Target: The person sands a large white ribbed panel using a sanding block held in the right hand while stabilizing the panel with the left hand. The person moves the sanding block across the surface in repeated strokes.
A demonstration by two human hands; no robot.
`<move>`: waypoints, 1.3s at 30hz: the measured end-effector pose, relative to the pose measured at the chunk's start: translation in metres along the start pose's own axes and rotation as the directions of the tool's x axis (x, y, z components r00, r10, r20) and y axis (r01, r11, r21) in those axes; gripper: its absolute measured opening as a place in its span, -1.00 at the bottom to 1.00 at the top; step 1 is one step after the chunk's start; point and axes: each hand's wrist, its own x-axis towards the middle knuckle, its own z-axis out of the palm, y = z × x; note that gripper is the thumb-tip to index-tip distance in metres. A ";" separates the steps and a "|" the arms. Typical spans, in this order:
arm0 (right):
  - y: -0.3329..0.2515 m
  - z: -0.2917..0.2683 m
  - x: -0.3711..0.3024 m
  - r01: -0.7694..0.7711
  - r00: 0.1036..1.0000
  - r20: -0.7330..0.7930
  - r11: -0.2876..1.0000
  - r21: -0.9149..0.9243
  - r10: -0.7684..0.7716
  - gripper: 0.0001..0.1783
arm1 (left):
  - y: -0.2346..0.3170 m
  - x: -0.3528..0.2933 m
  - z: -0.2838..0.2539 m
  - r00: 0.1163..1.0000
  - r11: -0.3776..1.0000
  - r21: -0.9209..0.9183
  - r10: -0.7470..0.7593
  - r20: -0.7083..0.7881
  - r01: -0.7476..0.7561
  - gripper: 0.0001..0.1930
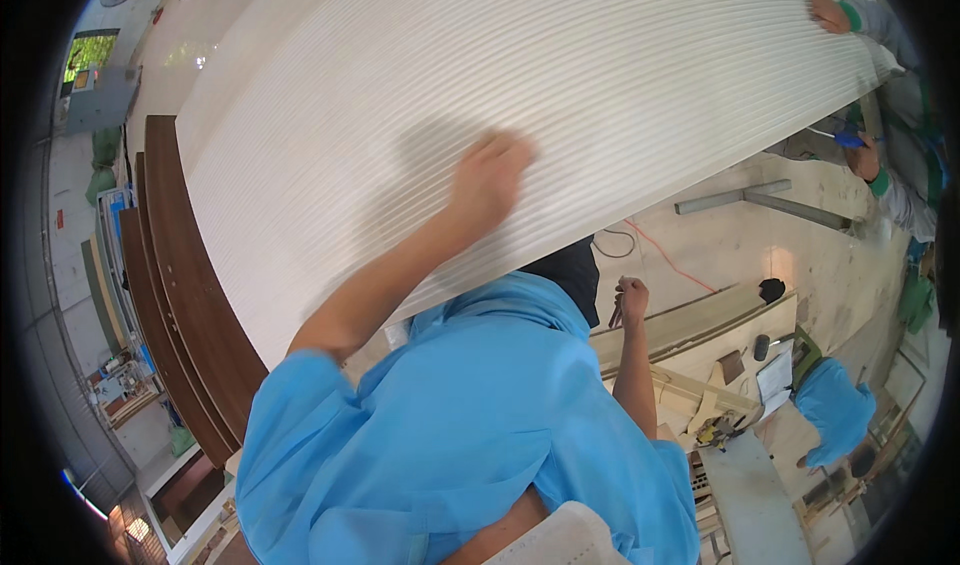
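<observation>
A large white panel (pixel 560 95) with narrow parallel ridges stretches out before me. Over its near middle is my left hand (pixel 493 180), closed with fingers curled down toward the ridges. Motion blurs the fingertips, and whatever they may hold is hidden. My right hand (pixel 632 298) hangs low beside my body, off the panel's near edge. It is closed round a slim dark object (pixel 615 312) whose kind I cannot make out. At the panel's far right, a co-worker's hand (pixel 829 14) rests on the surface; the same person's other hand (pixel 862 155) grips a blue-handled tool (pixel 848 139).
Brown boards (pixel 190 275) stand stacked at the left. Grey metal bars (pixel 790 205) and an orange cable (pixel 670 255) lie on the floor at right. A workbench (pixel 690 340) with wooden strips is behind my right arm; another person in blue (pixel 836 410) is beyond it.
</observation>
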 end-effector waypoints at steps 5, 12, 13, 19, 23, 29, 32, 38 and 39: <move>0.001 -0.025 -0.006 -0.062 0.995 -0.081 0.998 0.005 0.062 -0.76 | 0.060 0.142 0.095 0.982 0.975 -0.131 0.171 -0.083 -0.181 -0.79; 0.022 -0.036 -0.015 -0.068 0.998 -0.020 0.997 -0.035 0.067 -0.73 | 0.021 0.032 0.026 0.985 0.987 0.027 0.161 -0.059 -0.159 -0.80; 0.023 -0.034 -0.013 -0.088 0.995 -0.048 0.991 -0.099 0.083 -0.72 | 0.007 0.001 0.005 0.991 0.991 0.047 0.127 -0.036 -0.125 -0.79; 0.003 -0.011 0.006 -0.074 0.996 0.045 0.989 -0.126 0.080 -0.72 | -0.035 -0.143 -0.100 0.982 0.978 0.152 -0.123 -0.140 0.144 -0.77; -0.031 0.005 0.013 0.052 0.994 0.098 0.989 -0.139 -0.039 -0.74 | -0.043 -0.175 -0.126 0.885 0.910 0.032 -0.394 -0.249 0.414 -0.86; -0.056 0.007 0.017 0.141 0.986 0.096 0.988 -0.064 -0.134 -0.78 | -0.048 -0.177 -0.119 0.922 0.944 0.072 -0.296 -0.251 0.323 -0.87; -0.043 0.000 0.017 0.116 0.992 0.064 0.990 -0.077 -0.111 -0.75 | -0.042 -0.163 -0.117 0.931 0.945 0.109 -0.276 -0.238 0.308 -0.87; 0.004 -0.009 0.010 -0.008 0.999 0.039 0.991 -0.136 0.013 -0.73 | -0.025 -0.082 -0.068 0.975 0.985 -0.015 -0.172 -0.142 0.171 -0.90; 0.011 -0.009 0.006 -0.044 0.998 0.035 0.992 -0.115 0.048 -0.73 | -0.019 -0.063 -0.052 0.982 0.987 -0.020 -0.161 -0.101 0.160 -0.91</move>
